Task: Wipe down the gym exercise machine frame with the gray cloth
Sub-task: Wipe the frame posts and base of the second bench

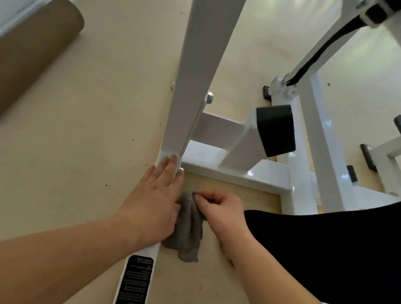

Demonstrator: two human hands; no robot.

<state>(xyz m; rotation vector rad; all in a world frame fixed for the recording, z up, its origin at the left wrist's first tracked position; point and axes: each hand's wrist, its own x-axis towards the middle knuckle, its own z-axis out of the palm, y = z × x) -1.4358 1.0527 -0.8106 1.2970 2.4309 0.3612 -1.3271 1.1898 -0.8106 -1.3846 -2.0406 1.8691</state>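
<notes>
A brown padded roll (27,54) is seen at ten o'clock on the pale floor (79,162), well apart from the work. At centre, the left hand (156,197) is laid flat, fingers straight, on the floor rail (152,250) of the white frame (206,51), fingertips touching the foot of the upright. Just beside it, toward four o'clock, the gray cloth (188,233) is pinched at its top by the curled fingers of the right hand (222,210).

Held so lightly and bunched, the cloth could be dropped or dragged over floor grit and smear it onto the paint. Knuckles could be knocked on the upright's hard corner.

Open floor is offered at nine o'clock. Toward three o'clock, movement is hemmed in by crossbars, a black block (275,130) and a dark-clothed limb (333,256).
</notes>
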